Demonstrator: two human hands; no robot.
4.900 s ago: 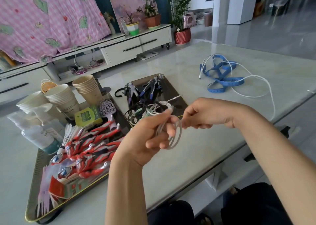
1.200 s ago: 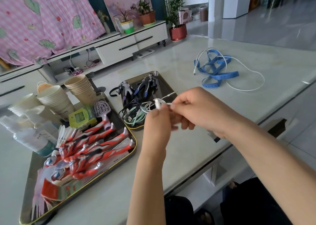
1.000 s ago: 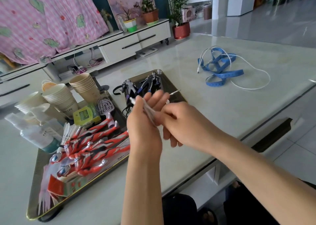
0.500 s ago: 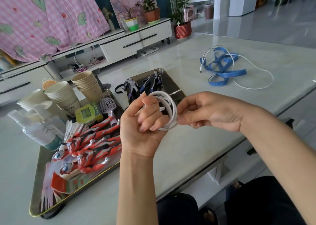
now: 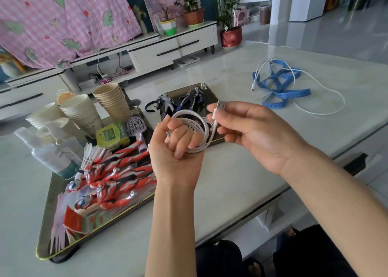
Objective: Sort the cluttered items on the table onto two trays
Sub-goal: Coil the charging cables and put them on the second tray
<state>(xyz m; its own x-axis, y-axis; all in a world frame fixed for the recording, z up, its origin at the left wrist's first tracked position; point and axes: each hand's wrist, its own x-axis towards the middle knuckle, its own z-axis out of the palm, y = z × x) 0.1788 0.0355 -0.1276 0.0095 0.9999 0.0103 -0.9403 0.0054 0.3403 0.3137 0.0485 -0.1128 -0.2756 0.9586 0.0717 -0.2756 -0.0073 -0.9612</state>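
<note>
Head: one cable (image 5: 206, 130) held; maybe five red figures (image 5: 117, 171).

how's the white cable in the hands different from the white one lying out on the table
The held cable is wound into a tight coil; the table cable sprawls in loose loops. The held cable is gripped by the left hand, with the right hand pinching its USB plug; the table cable lies untouched, tangled with the blue tape measure. Both are thin white cables.
</note>
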